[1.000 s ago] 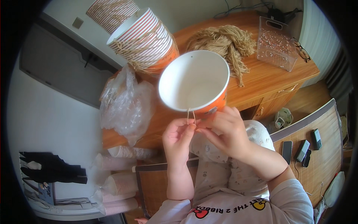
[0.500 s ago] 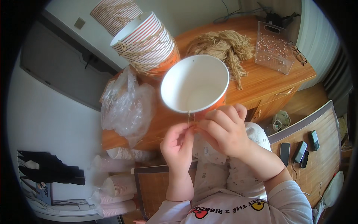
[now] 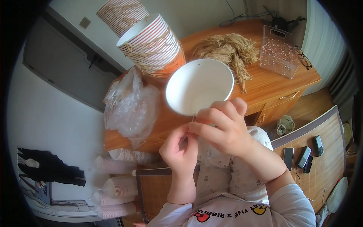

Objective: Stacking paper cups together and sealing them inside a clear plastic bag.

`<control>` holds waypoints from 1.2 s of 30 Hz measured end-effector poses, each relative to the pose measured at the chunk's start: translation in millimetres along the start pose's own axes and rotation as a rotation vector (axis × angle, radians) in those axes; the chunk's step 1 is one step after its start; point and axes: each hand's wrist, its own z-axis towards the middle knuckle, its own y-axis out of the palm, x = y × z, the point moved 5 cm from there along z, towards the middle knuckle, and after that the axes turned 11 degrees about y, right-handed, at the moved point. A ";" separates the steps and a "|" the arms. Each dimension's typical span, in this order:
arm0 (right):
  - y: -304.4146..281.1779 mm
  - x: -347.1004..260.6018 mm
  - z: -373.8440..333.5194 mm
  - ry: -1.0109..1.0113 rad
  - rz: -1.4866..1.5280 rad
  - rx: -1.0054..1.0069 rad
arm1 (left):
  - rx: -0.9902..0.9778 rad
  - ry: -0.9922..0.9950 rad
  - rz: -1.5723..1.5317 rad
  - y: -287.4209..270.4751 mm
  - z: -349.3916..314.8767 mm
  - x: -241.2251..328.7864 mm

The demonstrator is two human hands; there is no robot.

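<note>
Paper bucket [image 3: 199,87], white inside and orange outside: sits at the near edge of the wooden desk [image 3: 261,92], or just over it (cannot tell whether resting on the wood). Has a loose heap of tan strands [image 3: 227,47] close behind, partly covered by the far rim. To the left, has a tall stack of nested buckets [image 3: 155,49] wound with twine, a second stack [image 3: 123,15] farther back, and a crumpled clear plastic bag [image 3: 132,108] nearer the front. To the right, well apart, has a clear box [image 3: 280,70] scattered with small pink and white bits, with glasses [image 3: 304,60] just beside. Farther right, below the desk: a phone [image 3: 288,158] and two grey devices [image 3: 304,157]. At lower left: bagged stacks of cups [image 3: 120,188] lying on their sides. Blocked from view at the near rim by the right hand [image 3: 227,125].

Dark lettering across the white shirt [image 3: 234,217], near one red and one yellow motif; more dark print on the orange part of the front stack, too small to read.

Mouth facing up toward the camera, long axis running downward and away, base hidden. At the near rim, a short cord [image 3: 194,117] leading down to the fingers. Left hand [image 3: 177,151] and right hand meeting at the fingertips, both pinched closed on the cord (ends hidden there).
</note>
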 end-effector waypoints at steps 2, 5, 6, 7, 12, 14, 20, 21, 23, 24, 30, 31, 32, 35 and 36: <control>0.4 -0.4 1.9 0.004 0.013 -0.014 | -0.006 0.001 -0.025 0.8 2.5 0.7; 0.3 2.8 2.6 0.057 0.064 -0.012 | -0.010 -0.034 -0.138 0.5 6.0 -1.3; -2.4 4.0 0.5 0.058 0.114 0.031 | -0.017 -0.067 -0.194 0.1 7.2 -2.7; -5.0 5.1 -1.8 0.058 0.164 0.074 | -0.024 -0.100 -0.250 0.3 7.9 -3.9; -3.9 4.9 -8.2 0.017 0.176 0.047 | -0.025 -0.109 -0.234 0.9 8.6 -2.9; -0.7 2.6 -6.8 0.001 0.160 0.023 | -0.031 -0.107 -0.222 0.1 7.5 -3.0; 0.7 0.6 -2.5 -0.002 0.199 0.023 | -0.027 -0.077 -0.222 -1.0 6.0 0.4; 1.8 2.0 -3.2 0.011 0.208 0.003 | -0.032 -0.074 -0.222 -2.0 4.7 -1.4; 3.0 3.8 -4.0 0.023 0.217 -0.019 | -0.036 -0.072 -0.222 -2.9 3.3 -1.9; 3.5 5.2 -4.1 0.029 0.225 -0.020 | -0.049 -0.054 -0.191 -2.4 3.4 -1.3; 5.1 8.8 -6.4 0.071 0.261 0.033 | -0.058 0.021 -0.044 -2.0 5.4 2.7; 4.9 9.5 -6.5 0.080 0.269 0.041 | -0.029 0.045 -0.027 -1.5 5.9 3.5; 5.2 9.6 -6.9 0.079 0.269 0.039 | -0.028 0.045 -0.027 1.1 6.3 3.2; 6.0 10.0 -6.8 0.093 0.277 0.050 | 0.027 0.095 -0.024 0.6 7.6 5.3; 5.6 10.2 -6.9 0.092 0.273 0.049 | 0.019 0.095 0.003 0.4 6.7 4.1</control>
